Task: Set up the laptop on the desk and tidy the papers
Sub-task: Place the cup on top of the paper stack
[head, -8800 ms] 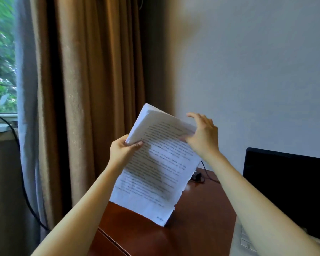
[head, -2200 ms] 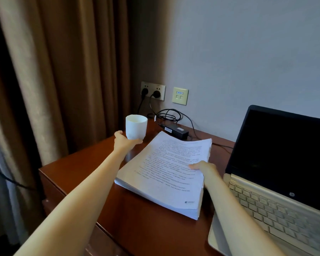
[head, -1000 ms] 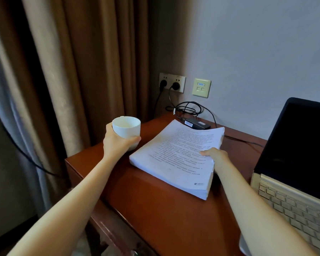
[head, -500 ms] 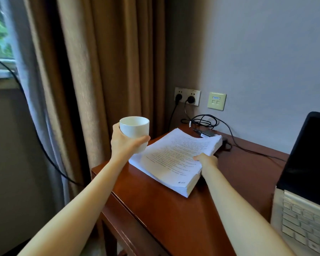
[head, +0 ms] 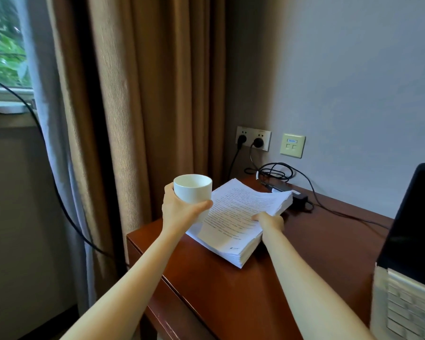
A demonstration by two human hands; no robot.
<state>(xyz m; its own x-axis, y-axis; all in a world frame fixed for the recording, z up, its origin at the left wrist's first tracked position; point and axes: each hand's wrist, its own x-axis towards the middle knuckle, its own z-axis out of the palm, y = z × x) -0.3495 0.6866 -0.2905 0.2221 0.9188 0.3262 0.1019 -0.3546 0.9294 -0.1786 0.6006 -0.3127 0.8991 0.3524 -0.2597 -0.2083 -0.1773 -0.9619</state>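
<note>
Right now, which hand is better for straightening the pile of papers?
The right hand, probably. It holds the edge of the paper stack lying on the desk, so it can nudge the pile straight away. The left hand is full, gripping the white cup.

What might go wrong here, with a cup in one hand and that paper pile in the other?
The left hand holds the round white cup over the thick stack of printed white paper; whether it holds liquid I cannot tell, but a tilt might wet the pages. The right hand grips the stack by one edge, so loose sheets may fan out and slide onto the brown wooden desk.
</note>
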